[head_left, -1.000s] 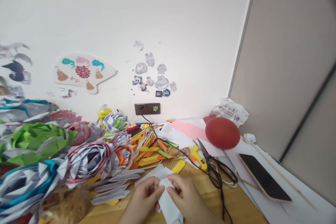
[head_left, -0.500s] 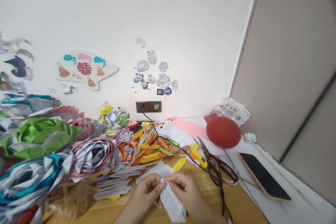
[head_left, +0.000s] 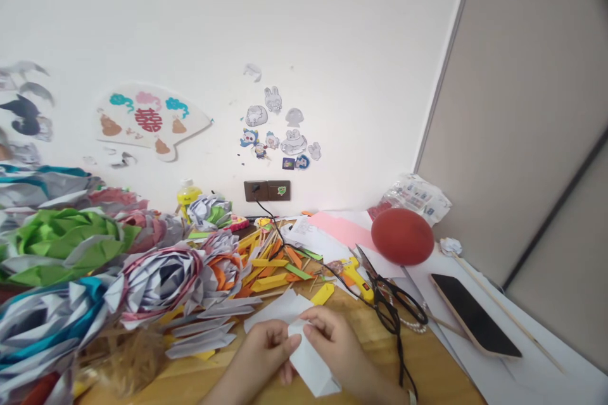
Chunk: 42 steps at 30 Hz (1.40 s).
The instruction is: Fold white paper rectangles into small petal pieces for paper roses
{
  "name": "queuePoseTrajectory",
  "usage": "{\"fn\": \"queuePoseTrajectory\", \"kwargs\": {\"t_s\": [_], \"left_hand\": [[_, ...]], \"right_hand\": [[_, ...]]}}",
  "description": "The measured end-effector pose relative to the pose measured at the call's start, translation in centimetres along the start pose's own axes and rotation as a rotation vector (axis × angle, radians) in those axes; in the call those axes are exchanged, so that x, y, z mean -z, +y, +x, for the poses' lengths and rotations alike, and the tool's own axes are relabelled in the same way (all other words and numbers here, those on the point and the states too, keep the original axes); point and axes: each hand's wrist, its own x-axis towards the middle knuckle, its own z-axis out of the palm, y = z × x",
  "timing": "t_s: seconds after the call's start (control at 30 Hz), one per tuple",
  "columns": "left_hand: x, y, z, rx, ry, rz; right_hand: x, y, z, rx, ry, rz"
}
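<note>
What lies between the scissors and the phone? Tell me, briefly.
In the head view, a string of white beads and a thin wooden stick lie on white paper between the scissors and the phone.

The only sign I can read from here is a large red double-happiness character, 囍 (head_left: pixel 147 119), in the middle of the fan-shaped paper cutout (head_left: pixel 187 119) stuck on the wall at the upper left of the frame. The yellow bottle (head_left: pixel 188 195) left of centre carries a label too small for me to make out. The clear plastic bag (head_left: pixel 418 195) at centre right has dark print that stays blurred, and so do the faint lines on the white printed sheet (head_left: pixel 308 233) below the wall socket (head_left: pixel 259 190). On the white folded paper (head_left: pixel 311 364) at bottom centre I can read no lettering.
</note>
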Motion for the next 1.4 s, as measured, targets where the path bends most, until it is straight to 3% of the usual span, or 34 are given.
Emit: {"fn": "queuePoseTrajectory", "kwargs": {"t_s": [0.37,0.67,0.97,1.27,1.4], "left_hand": [[0.5,0.3,0.0,0.044,-0.071,-0.002],[1.0,-0.4,0.2,-0.010,-0.103,0.041],[0.9,-0.2,0.3,-0.048,0.069,-0.013],[0.7,-0.1,0.2,-0.100,0.089,0.070],[0.4,-1.0,0.3,-0.079,0.057,0.041]], "right_hand": [[0.1,0.4,0.4,-0.029,-0.031,0.043],[0.0,0.6,0.3,-0.052,-0.031,0.077],[0.2,0.9,0.7,-0.072,0.022,0.215],[0.0,0.1,0.3,-0.061,-0.054,0.232],[0.0,-0.1,0.2,0.008,-0.029,0.122]]}}
